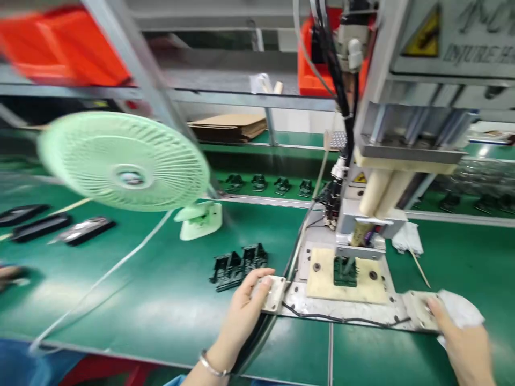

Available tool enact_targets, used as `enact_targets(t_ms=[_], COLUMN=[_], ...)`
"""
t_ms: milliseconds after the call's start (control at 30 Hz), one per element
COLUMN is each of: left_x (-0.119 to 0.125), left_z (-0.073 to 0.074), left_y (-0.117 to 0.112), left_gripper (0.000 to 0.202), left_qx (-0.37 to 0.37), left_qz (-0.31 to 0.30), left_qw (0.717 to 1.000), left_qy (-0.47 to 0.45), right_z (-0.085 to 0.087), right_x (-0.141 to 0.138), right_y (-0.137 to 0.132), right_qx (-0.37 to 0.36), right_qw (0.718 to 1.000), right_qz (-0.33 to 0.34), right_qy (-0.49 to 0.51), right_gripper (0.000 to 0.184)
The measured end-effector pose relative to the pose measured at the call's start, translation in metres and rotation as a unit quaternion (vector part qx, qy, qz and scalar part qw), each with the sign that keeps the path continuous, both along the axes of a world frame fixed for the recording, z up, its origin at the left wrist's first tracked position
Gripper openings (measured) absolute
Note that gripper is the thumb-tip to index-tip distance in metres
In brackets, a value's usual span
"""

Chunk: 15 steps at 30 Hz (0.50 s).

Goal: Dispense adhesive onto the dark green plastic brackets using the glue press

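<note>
My left hand (243, 313) rests with its thumb and fingers pressed on the small metal button box (273, 292) at the left end of the press's base plate (341, 308). My right hand (462, 340) presses the matching box (418, 311) at the right end and holds a white cloth (458, 311) under its fingers. Between them a dark green part (345, 271) sits in the beige fixture block (344, 281) under the press head (368, 236). Two black plastic parts (237, 265) lie just left of my left hand.
A pale green desk fan (124, 161) stands at the left, its white cord (100, 279) trailing over the green mat. Black flat pieces (60, 228) lie far left. More black parts (265, 185) line the conveyor behind. Another person's hand (10, 273) shows at the left edge.
</note>
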<state>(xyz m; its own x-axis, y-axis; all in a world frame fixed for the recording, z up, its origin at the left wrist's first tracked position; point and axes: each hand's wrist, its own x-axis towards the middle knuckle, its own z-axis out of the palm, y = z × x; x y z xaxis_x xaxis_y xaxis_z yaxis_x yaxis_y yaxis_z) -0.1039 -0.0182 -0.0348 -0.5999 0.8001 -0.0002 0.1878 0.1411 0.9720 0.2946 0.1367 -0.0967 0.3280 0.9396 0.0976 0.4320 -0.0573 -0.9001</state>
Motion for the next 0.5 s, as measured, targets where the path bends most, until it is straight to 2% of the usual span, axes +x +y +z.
enact_targets(t_ms=[33, 100, 233, 500], left_x=[-0.002, -0.006, -0.009, -0.005], left_z=[0.0, 0.0, 0.002, 0.001], left_y=[0.0, 0.002, 0.005, 0.004], left_gripper=[0.048, 0.053, 0.061, 0.047], left_qx=[-0.007, -0.022, -0.056, -0.04], left_qz=[0.002, 0.021, 0.035, 0.045], left_qw=[1.0, 1.0, 0.998, 0.998], left_qy=[-0.002, 0.003, -0.003, -0.002], right_z=[0.006, 0.015, 0.019, 0.021], right_x=[-0.002, -0.01, -0.018, -0.015], right_y=[-0.003, -0.005, -0.004, -0.007], right_qx=[-0.007, 0.03, 0.062, 0.073], right_qw=[1.0, 0.998, 0.996, 0.995], right_qz=[-0.006, 0.012, 0.026, 0.035], right_qy=[0.019, 0.058, 0.052, 0.053], right_gripper=[0.056, 0.055, 0.048, 0.048])
